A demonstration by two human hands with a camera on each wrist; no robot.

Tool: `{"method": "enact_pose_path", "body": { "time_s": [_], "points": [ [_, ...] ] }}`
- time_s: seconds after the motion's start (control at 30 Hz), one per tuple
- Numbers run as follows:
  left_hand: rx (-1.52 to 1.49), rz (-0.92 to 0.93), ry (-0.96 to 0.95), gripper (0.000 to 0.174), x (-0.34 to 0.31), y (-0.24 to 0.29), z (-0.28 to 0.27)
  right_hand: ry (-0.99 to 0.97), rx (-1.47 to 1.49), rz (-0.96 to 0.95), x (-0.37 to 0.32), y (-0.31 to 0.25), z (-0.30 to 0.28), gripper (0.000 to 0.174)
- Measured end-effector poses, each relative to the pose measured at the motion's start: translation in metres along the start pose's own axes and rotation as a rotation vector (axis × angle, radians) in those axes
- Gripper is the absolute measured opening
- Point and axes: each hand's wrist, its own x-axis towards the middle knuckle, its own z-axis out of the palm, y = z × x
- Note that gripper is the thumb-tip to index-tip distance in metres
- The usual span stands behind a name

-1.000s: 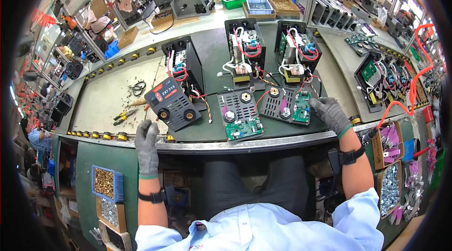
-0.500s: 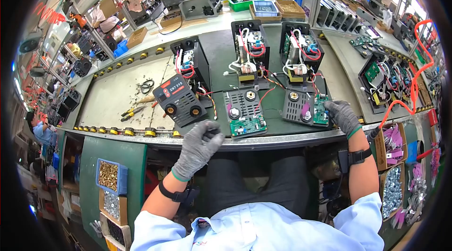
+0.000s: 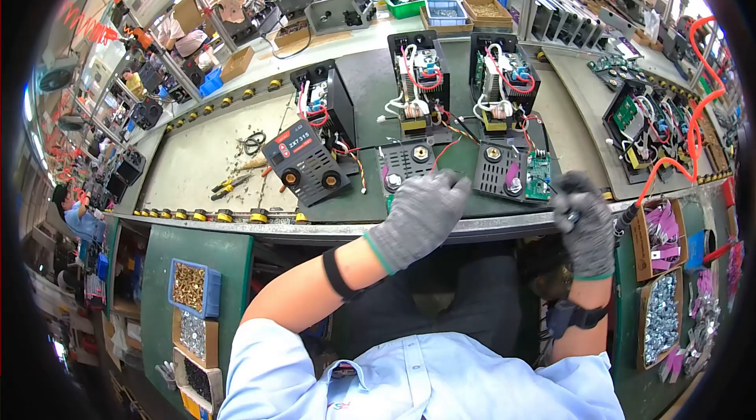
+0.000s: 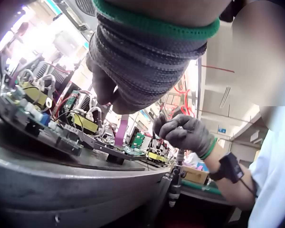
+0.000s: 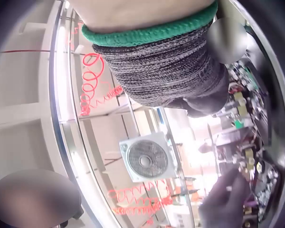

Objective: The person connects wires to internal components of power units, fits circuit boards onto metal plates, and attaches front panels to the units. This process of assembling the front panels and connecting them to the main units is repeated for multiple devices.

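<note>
My gloved left hand point(image 3: 425, 219) reaches over the left slotted panel point(image 3: 405, 158), hiding most of its green circuit board. Its fingertips are partly hidden, and I cannot tell whether they hold something. Off the right panel's corner, my gloved right hand point(image 3: 584, 227) is raised at the bench edge with curled fingers. A small shiny metal part point(image 4: 180, 127) shows among those fingers. On the right slotted panel point(image 3: 492, 172) are a brass-coloured nut, a purple strip point(image 3: 513, 174) and a green circuit board point(image 3: 539, 176). Wires link the panels to open black machine housings point(image 3: 504, 77) behind.
A front panel marked ZX7315 point(image 3: 307, 164) leans at the left, near yellow-handled pliers point(image 3: 228, 186). A blue bin of brass parts point(image 3: 194, 288) stands lower left. At the right are a box of purple strips point(image 3: 661, 235), a box of metal parts point(image 3: 660, 317) and an orange coiled hose point(image 3: 693, 136).
My left hand has swept right from beside the ZX7315 panel to over the left slotted panel. My right hand has left the right panel's circuit board and drawn back toward me.
</note>
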Motion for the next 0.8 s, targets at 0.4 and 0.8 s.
{"method": "enact_pose_path", "body": {
  "time_s": [0.4, 0.8],
  "points": [
    [0.16, -0.102, -0.38, 0.016, 0.046, -0.01, 0.018, -0.334, -0.116, 0.539, -0.046, 0.074, -0.013, 0.03],
    [-0.249, -0.075, -0.215, 0.018, 0.008, -0.04, -0.002, -0.278, -0.18, 0.278, -0.014, 0.082, 0.048, 0.031]
  ]
}}
